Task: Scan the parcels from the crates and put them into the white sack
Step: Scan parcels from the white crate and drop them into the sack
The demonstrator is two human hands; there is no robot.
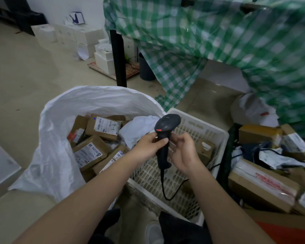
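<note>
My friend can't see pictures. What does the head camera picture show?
Two hands hold a black scanner over a white crate: the left hand grips its handle, and the right hand touches it. To the left, a white sack holds brown parcels, and more parcels lie on the right.
</note>
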